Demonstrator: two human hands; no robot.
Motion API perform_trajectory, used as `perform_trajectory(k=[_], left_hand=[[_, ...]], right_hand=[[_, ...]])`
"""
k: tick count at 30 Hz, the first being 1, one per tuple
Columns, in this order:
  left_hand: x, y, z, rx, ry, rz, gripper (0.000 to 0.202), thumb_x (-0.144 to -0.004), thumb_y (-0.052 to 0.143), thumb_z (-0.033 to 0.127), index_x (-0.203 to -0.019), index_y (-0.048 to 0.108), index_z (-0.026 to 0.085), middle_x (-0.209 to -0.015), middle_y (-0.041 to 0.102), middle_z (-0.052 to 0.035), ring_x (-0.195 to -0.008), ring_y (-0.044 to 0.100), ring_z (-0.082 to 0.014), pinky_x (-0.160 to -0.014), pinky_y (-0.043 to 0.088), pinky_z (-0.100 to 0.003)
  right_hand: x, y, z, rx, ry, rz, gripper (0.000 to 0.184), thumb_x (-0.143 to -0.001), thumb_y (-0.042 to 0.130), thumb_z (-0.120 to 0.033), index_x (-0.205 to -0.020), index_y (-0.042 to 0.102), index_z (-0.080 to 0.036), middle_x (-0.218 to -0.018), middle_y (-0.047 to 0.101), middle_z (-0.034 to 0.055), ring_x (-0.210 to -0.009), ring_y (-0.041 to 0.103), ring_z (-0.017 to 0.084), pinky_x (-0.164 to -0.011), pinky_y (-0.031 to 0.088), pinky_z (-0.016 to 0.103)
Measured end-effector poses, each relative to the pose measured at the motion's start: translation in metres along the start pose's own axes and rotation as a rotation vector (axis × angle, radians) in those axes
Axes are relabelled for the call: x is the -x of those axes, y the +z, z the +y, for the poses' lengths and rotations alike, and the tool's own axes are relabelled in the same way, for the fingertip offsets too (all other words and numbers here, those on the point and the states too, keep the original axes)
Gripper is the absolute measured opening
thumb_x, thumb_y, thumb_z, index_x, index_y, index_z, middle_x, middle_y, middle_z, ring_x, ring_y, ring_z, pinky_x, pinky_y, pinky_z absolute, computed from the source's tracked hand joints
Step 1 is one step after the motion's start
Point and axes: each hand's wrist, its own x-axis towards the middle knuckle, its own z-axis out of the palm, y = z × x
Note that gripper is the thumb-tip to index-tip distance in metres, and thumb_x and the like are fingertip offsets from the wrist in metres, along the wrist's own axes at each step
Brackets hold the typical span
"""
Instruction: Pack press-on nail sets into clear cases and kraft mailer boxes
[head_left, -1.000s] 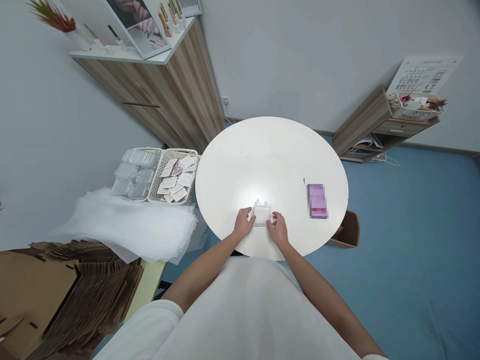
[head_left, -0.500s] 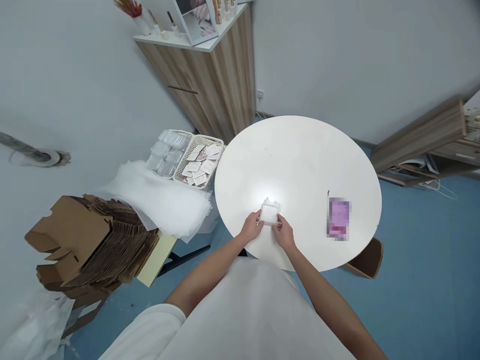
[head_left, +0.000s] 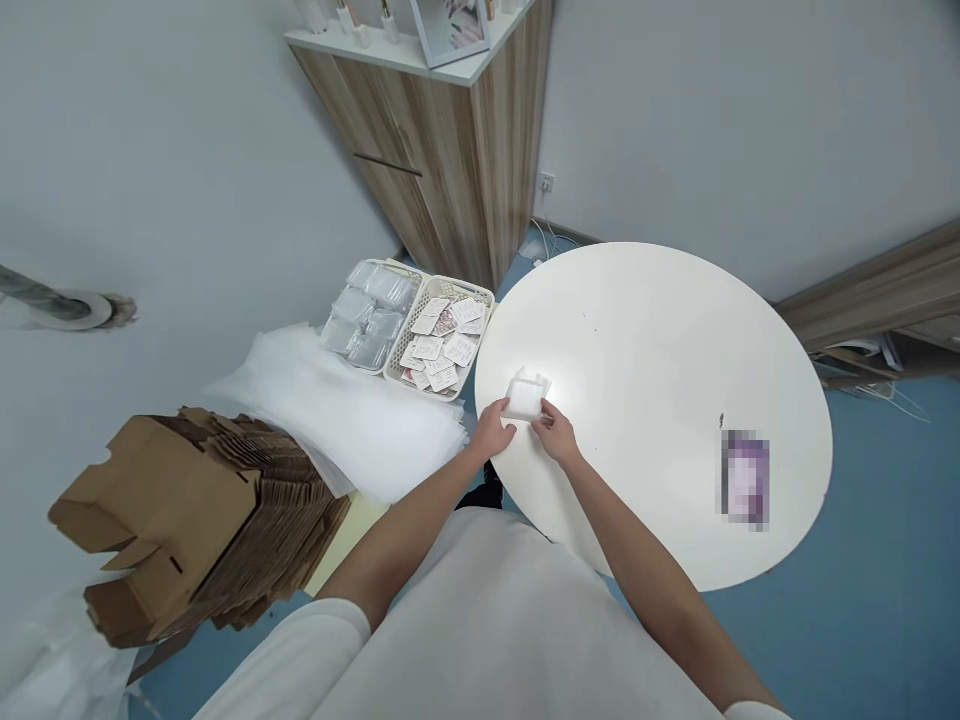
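Close to the left edge of the round white bench [head_left: 660, 340], the left hand [head_left: 493, 431] and right hand [head_left: 556, 434] pinch the near corners of a small, squarish white packet [head_left: 525, 398]. A pixelated purple rectangular item [head_left: 745, 478] lies by the right edge; a white perforated basket [head_left: 424, 389] of printed cards [head_left: 459, 350] sits just beyond the left.

You are in what looks like a small packing room. On your left you have a stack of cardboard boxes [head_left: 172, 500], thin white sheets [head_left: 375, 430] and two white baskets [head_left: 402, 348] of clear packets [head_left: 367, 315] and printed cards [head_left: 442, 350]. Your round table [head_left: 652, 340] is plain white; a wood-grain cabinet [head_left: 427, 140] displaying a framed picture [head_left: 454, 30] suggests a shop or office.
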Motion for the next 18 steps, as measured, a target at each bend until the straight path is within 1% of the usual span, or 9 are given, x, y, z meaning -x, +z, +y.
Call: perform_trajectory(k=[3, 5, 9, 13, 18], left_hand=[[-0.023, -0.02, -0.006, -0.054, 0.019, 0.025, 0.059, -0.064, 0.054, 0.014, -0.121, 0.04, 0.015, -0.117, 0.04, -0.0104, -0.114, 0.037, -0.0239, -0.097, 0.031, -0.036], [-0.037, -0.03, -0.007, -0.069, 0.005, 0.013, 0.061, -0.063, 0.054, 0.015, -0.123, 0.039, 0.015, -0.114, 0.039, -0.0103, -0.113, 0.037, -0.0244, -0.098, 0.03, -0.036], [-0.057, -0.042, -0.007, -0.057, 0.031, -0.026, 0.064, -0.064, 0.053, 0.016, -0.125, 0.035, 0.016, -0.112, 0.038, -0.0092, -0.112, 0.037, -0.0237, -0.098, 0.028, -0.035], [-0.063, -0.045, -0.008, -0.052, 0.037, -0.052, 0.066, -0.064, 0.053, 0.015, -0.127, 0.033, 0.014, -0.113, 0.036, -0.01, -0.112, 0.036, -0.0236, -0.098, 0.028, -0.035], [-0.06, -0.046, -0.007, -0.021, 0.049, -0.062, 0.067, -0.064, 0.053, 0.014, -0.128, 0.032, 0.015, -0.114, 0.037, -0.0098, -0.115, 0.034, -0.024, -0.099, 0.027, -0.036]], right_hand=[[-0.021, 0.017, -0.015, -0.034, 0.023, 0.004, 0.062, -0.067, 0.053, -0.025, -0.127, 0.037, -0.023, -0.122, 0.05, 0.0037, -0.093, 0.056, 0.015, -0.084, 0.044, 0.03], [-0.033, 0.025, -0.024, -0.051, 0.031, 0.013, 0.063, -0.067, 0.053, -0.025, -0.128, 0.035, -0.023, -0.123, 0.048, 0.0038, -0.096, 0.055, 0.015, -0.085, 0.043, 0.03], [-0.05, 0.034, -0.036, -0.06, 0.025, 0.033, 0.064, -0.067, 0.053, -0.024, -0.128, 0.034, -0.023, -0.124, 0.048, 0.0032, -0.097, 0.053, 0.015, -0.086, 0.042, 0.03], [-0.056, 0.035, -0.039, -0.035, 0.018, 0.031, 0.065, -0.067, 0.052, -0.023, -0.129, 0.034, -0.023, -0.123, 0.048, 0.0029, -0.096, 0.053, 0.015, -0.087, 0.041, 0.03], [-0.055, 0.034, -0.041, -0.028, 0.007, 0.038, 0.063, -0.067, 0.052, -0.024, -0.128, 0.035, -0.022, -0.123, 0.048, 0.0037, -0.095, 0.053, 0.015, -0.085, 0.043, 0.031]])
